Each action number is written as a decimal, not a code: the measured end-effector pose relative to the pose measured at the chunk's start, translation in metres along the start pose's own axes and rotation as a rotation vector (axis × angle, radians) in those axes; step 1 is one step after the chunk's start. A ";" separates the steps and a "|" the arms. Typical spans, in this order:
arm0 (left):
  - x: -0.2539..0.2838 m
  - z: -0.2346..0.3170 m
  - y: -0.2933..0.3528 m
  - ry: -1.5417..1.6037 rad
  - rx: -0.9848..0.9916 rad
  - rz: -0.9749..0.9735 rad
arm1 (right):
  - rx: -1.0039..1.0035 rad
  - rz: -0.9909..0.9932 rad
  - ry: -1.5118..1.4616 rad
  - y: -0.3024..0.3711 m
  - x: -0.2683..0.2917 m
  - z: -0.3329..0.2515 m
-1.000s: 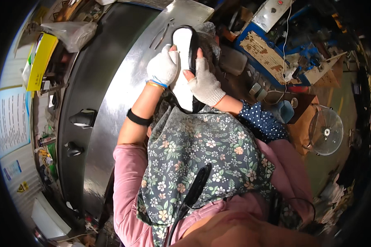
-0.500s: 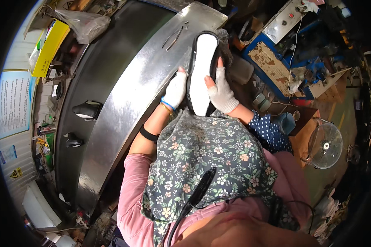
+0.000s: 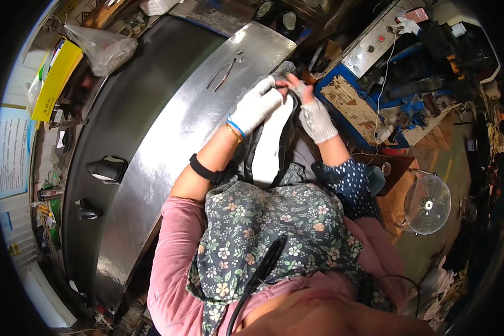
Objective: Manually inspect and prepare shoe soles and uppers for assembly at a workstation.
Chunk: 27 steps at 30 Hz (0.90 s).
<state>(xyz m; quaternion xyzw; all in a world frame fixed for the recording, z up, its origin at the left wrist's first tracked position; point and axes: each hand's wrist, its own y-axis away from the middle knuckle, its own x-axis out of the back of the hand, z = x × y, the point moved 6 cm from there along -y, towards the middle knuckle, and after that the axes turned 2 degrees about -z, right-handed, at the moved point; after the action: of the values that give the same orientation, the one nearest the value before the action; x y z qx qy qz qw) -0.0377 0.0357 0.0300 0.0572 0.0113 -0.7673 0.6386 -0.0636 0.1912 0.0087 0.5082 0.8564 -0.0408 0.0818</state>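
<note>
An unfinished black shoe (image 3: 267,147) lies bottom up against my lap, its long white underside facing me. At its far end my left hand (image 3: 259,106), in a white fingerless glove, has its fingers bent over the edge and closed on it. Gloved the same way, my right hand (image 3: 316,119) reaches that end from the right, fingers bent inward to meet the left fingertips. Both hands hide the shoe's tip, and what lies between the fingertips is too small to tell. Pincers (image 3: 225,73) lie on the shiny metal bench (image 3: 168,134).
Left of the bench runs a dark belt (image 3: 103,140) with a black shoe (image 3: 107,168) and a smaller dark piece (image 3: 88,209). A blue-framed machine (image 3: 350,103) stands at the right, a fan (image 3: 427,204) below it. A plastic bag (image 3: 103,50) lies beyond the belt.
Both hands have moved from the shoe's sides to its far end, and their fingertips have come together. The shoe sits lower, closer to my body.
</note>
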 end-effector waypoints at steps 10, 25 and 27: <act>0.005 -0.033 0.013 0.225 0.018 -0.016 | -0.098 -0.111 -0.076 -0.010 -0.023 -0.026; -0.008 0.012 0.015 -0.352 0.145 -0.134 | 0.197 -0.168 0.320 0.021 -0.011 -0.038; -0.040 0.050 0.024 -0.518 -0.251 -0.113 | -0.015 -0.311 -0.246 0.018 0.007 -0.040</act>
<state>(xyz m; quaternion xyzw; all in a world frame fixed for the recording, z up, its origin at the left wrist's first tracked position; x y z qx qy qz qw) -0.0102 0.0661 0.0848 -0.2208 -0.0542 -0.7834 0.5785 -0.0547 0.2125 0.0468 0.3602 0.9084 -0.1082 0.1824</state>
